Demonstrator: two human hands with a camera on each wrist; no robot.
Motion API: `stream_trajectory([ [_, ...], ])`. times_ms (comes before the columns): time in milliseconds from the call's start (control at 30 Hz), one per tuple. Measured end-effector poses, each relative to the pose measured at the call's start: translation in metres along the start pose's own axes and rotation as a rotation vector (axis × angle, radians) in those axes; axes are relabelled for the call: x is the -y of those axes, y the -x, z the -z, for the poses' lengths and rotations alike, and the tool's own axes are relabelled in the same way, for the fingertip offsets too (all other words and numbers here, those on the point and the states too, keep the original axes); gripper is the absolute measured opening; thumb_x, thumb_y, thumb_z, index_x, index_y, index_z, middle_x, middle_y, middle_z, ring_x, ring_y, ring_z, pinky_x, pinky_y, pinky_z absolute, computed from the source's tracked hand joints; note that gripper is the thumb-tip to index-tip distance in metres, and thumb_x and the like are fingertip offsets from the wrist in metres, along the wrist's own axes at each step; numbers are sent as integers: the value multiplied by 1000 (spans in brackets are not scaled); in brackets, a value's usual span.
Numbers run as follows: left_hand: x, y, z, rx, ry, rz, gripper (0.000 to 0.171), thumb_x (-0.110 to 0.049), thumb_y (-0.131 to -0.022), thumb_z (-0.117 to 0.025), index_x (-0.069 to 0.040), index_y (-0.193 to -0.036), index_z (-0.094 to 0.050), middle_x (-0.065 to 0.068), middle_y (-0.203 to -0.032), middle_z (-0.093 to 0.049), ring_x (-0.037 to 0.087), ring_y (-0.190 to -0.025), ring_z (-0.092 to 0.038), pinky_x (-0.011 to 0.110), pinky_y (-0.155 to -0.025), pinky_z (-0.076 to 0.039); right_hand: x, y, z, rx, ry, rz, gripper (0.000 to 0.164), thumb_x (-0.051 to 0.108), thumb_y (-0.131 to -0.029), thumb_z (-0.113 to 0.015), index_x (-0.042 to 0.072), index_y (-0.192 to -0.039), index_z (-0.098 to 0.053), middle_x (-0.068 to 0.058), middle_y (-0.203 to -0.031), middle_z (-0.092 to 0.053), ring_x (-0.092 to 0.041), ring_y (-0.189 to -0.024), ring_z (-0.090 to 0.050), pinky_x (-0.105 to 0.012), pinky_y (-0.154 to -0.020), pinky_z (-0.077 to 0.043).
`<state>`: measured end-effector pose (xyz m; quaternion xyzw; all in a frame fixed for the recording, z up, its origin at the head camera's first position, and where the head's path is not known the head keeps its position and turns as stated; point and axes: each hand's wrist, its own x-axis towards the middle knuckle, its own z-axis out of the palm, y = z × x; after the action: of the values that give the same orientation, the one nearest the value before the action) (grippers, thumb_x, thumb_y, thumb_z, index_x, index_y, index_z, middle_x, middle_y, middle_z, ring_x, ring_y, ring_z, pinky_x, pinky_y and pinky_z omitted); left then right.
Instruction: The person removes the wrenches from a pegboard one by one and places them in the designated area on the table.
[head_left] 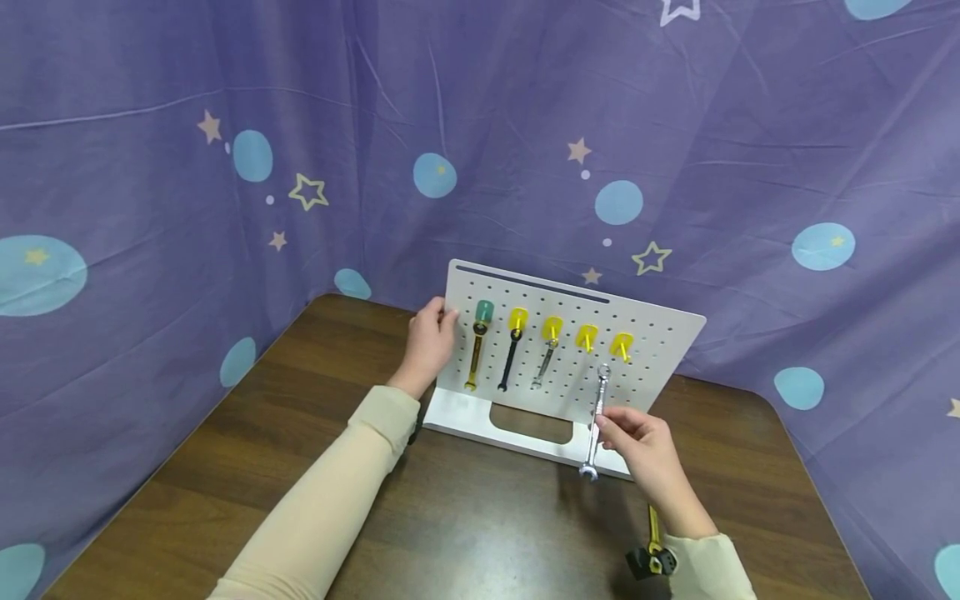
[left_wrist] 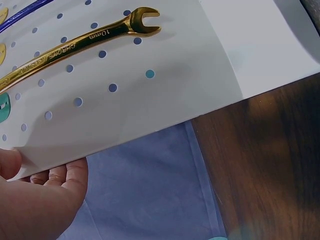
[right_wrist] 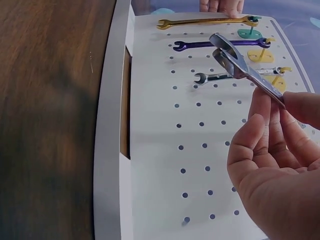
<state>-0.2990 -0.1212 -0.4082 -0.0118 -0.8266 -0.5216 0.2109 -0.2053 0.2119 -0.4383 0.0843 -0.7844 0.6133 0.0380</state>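
A white pegboard (head_left: 663, 337) stands on the table, and my left hand (head_left: 431, 343) grips its left edge, thumb in front and fingers behind in the left wrist view. My right hand (head_left: 639, 446) pinches a shiny silver combination wrench (head_left: 597, 417) between thumb and fingers, before the board's lower right, ring end up. On the board hang a gold wrench (left_wrist: 75, 47) marked 10mm, a dark blue-purple wrench (right_wrist: 220, 45) and a silver wrench (head_left: 545, 364). The gold one is on a green hook (head_left: 484, 311); two yellow hooks (head_left: 587, 337) at the right hold nothing.
The board's white base (head_left: 457, 411) rests on a brown wooden table (head_left: 450, 525). Behind stands a purple curtain (head_left: 510, 208) with stars and blue dots. A black device (head_left: 649, 562) with a yellow part sits by the right wrist.
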Motion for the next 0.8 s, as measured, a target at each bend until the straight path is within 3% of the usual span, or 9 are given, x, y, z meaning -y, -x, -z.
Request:
stream_trajectory([
  [800,0,0,0,2,12,-11,17,-14,-108,-52,1,-109,-59,19,-98,-65,31,-90,-63,46,-78,-53,-20,9,13,-35,29,-47,18,6,-98,-69,-10,-108,-70,-17,-90,-71,-20,-75,-66,-30,-70,-57],
])
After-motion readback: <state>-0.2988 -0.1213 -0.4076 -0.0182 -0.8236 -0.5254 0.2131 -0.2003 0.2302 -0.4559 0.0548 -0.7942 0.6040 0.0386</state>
